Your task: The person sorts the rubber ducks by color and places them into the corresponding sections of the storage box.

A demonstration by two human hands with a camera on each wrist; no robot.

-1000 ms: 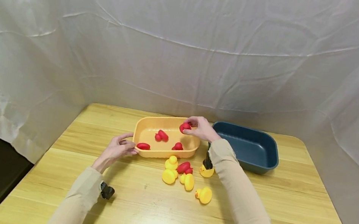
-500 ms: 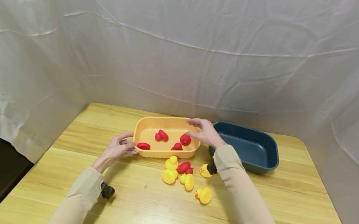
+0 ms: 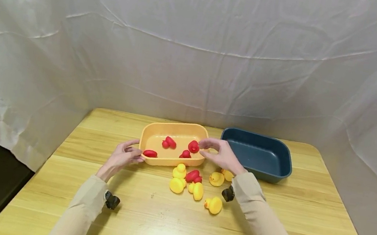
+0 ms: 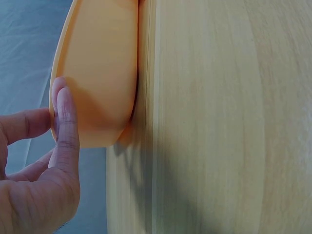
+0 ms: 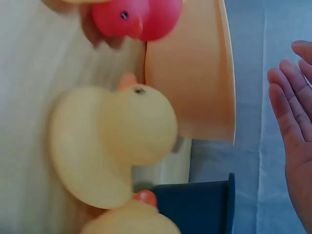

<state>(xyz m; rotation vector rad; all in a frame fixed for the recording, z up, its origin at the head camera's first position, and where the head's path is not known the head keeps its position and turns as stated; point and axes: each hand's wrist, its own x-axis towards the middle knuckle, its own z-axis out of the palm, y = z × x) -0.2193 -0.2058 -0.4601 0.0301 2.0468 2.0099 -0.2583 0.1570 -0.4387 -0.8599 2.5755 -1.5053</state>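
My left hand (image 3: pixel 123 156) pinches the left rim of the light-orange tray (image 3: pixel 171 162); in the left wrist view the thumb and fingers (image 4: pixel 68 126) sit on either side of the tray wall. Several red rubber ducks lie inside, among them a red duck (image 3: pixel 193 146) near the right end. My right hand (image 3: pixel 221 153) hovers over the tray's right end with fingers apart and nothing in them. Below it are a yellow duck (image 3: pixel 216 179) and another yellow duck (image 3: pixel 227 174), partly hidden by the wrist. In the right wrist view a yellow duck (image 5: pixel 112 141) appears close and slightly blurred.
A dark blue tray (image 3: pixel 260 175) stands right of the orange one. In front of the orange tray a red duck (image 3: pixel 193 176) lies among several yellow ducks, with one yellow duck (image 3: pixel 214 205) nearer the front. A grey-white curtain (image 3: pixel 197 54) hangs behind the table.
My right hand has let go of a red duck, which now lies in the orange tray, and has drawn back toward me and right. My left hand has stayed on the rim.
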